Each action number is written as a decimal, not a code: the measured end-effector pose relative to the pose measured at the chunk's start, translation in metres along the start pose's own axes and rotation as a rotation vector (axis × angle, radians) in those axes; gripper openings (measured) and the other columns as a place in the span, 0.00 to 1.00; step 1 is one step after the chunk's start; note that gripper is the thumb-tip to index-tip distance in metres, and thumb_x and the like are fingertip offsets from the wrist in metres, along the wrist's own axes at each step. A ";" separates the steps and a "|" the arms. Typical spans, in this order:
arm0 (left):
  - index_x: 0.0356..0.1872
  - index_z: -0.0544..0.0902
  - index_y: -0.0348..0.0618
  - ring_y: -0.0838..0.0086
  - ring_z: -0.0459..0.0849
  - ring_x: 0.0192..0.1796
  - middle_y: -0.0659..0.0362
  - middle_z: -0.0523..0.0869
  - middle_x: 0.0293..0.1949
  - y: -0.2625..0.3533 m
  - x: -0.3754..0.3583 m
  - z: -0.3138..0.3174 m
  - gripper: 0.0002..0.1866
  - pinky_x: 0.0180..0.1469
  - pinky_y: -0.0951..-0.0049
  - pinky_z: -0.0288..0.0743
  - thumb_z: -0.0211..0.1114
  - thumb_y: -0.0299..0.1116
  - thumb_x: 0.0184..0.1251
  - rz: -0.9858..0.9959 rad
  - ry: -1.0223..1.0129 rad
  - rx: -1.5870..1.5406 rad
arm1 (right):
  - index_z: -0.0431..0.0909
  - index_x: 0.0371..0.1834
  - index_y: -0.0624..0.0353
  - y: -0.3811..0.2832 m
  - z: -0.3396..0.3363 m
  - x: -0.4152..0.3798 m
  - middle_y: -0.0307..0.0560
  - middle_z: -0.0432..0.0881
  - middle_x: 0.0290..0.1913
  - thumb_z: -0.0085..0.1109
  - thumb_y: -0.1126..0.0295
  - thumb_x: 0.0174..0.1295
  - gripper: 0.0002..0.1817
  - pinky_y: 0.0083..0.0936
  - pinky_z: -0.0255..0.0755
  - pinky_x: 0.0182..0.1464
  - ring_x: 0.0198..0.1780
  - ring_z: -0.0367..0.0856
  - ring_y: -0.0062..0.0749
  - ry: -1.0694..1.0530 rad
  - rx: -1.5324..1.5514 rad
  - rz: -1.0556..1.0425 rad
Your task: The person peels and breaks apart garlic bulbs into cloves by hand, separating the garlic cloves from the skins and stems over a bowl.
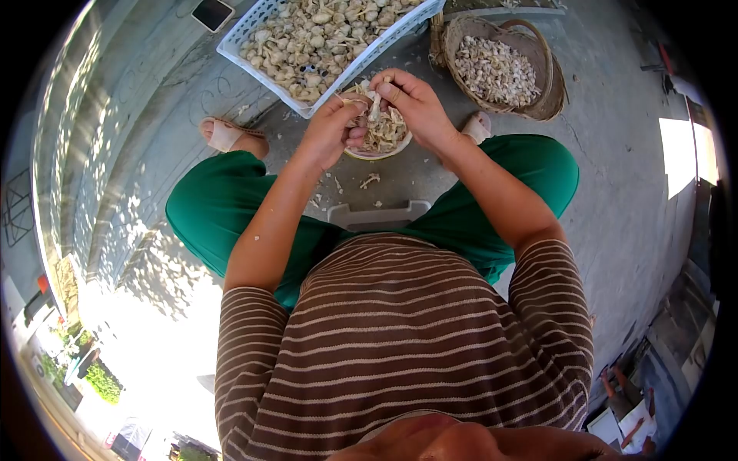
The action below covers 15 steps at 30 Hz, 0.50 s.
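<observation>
Both hands meet above a round bowl (393, 144) of dry garlic skins and stalks. My left hand (336, 129) is closed around papery garlic pieces, its fingers curled. My right hand (413, 104) pinches the upper part of a pale garlic stalk (374, 106) between thumb and forefinger. The stalk spans the gap between the two hands. Just beyond them, a light blue plastic crate (360, 60) holds many whole garlic bulbs (319, 38). At the upper right, a woven basket (547, 65) contains loose garlic cloves (497, 71).
A phone (212, 14) lies on the floor at the upper left, beyond the crate. My sandalled feet (234, 138) flank the bowl. A grey plastic edge (378, 213) shows between my knees. Bits of skin (370, 180) are scattered on the concrete floor (615, 177).
</observation>
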<state>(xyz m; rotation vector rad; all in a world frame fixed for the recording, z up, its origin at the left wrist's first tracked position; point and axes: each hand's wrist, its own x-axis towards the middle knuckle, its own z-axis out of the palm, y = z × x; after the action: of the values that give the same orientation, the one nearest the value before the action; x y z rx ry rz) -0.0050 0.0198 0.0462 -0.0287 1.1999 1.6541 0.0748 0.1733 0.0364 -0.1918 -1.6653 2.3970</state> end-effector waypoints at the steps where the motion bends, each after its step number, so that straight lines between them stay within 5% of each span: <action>1: 0.40 0.75 0.40 0.81 0.66 0.22 0.61 0.72 0.26 0.000 -0.002 0.001 0.08 0.21 0.81 0.57 0.58 0.33 0.66 -0.020 -0.007 -0.002 | 0.76 0.39 0.62 0.000 0.000 -0.001 0.33 0.73 0.30 0.52 0.69 0.65 0.08 0.15 0.67 0.35 0.31 0.69 0.15 0.001 0.000 0.002; 5: 0.39 0.76 0.38 0.81 0.67 0.23 0.62 0.73 0.25 0.006 -0.008 0.004 0.08 0.22 0.82 0.56 0.58 0.33 0.66 -0.051 -0.002 0.028 | 0.76 0.46 0.60 -0.009 -0.001 0.000 0.32 0.75 0.34 0.52 0.70 0.65 0.10 0.14 0.66 0.36 0.33 0.69 0.13 -0.004 -0.071 0.099; 9: 0.38 0.79 0.38 0.81 0.64 0.22 0.62 0.75 0.26 0.004 -0.004 -0.004 0.12 0.23 0.81 0.55 0.60 0.38 0.66 -0.004 -0.214 0.259 | 0.76 0.48 0.59 -0.011 -0.006 0.003 0.33 0.75 0.36 0.52 0.70 0.65 0.10 0.13 0.65 0.36 0.34 0.69 0.13 -0.120 -0.060 0.240; 15: 0.38 0.79 0.37 0.82 0.63 0.22 0.61 0.78 0.33 -0.006 -0.001 -0.003 0.13 0.23 0.81 0.55 0.59 0.39 0.67 0.010 -0.165 0.053 | 0.75 0.42 0.62 0.000 0.000 -0.001 0.35 0.74 0.28 0.52 0.72 0.65 0.07 0.14 0.66 0.30 0.27 0.71 0.16 -0.023 0.056 0.058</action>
<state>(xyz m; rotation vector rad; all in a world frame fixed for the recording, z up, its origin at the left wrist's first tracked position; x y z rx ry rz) -0.0017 0.0166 0.0408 0.1448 1.1184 1.5999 0.0755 0.1733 0.0365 -0.2063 -1.6213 2.4945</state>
